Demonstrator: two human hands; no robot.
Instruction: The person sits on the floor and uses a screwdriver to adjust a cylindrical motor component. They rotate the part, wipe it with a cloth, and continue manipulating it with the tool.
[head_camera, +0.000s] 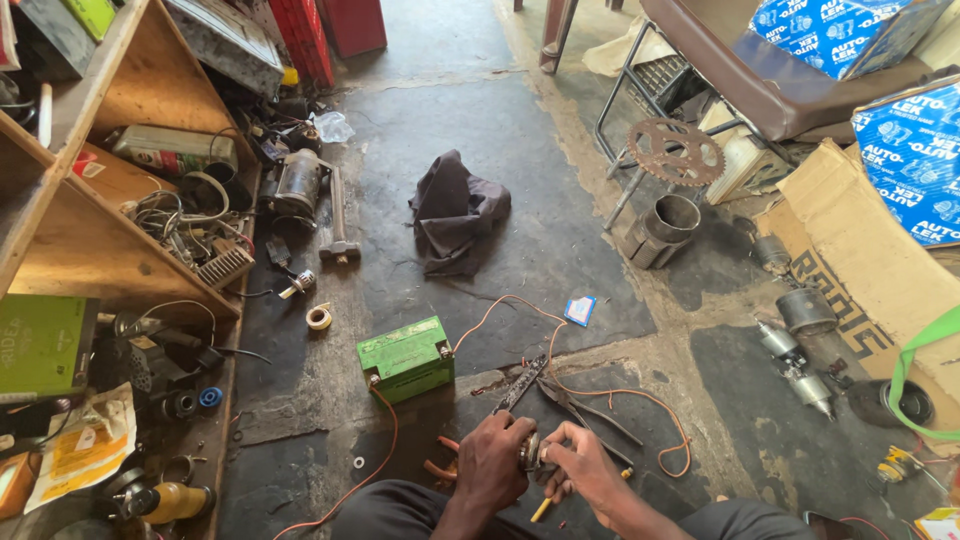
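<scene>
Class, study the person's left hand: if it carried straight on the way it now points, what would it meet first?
Probably the pliers lying just ahead of the left hand, which grips a small metal part; depth is uncertain.

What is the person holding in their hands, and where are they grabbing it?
Both hands, left hand and right hand, grip a small round metal part by its sides; what it is cannot be told.

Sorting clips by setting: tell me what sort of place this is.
Probably a small vehicle-electrical repair workshop: a green battery with wires on the stained floor, starter motors, a rusty sprocket, and parts-cluttered wooden shelves.
</scene>
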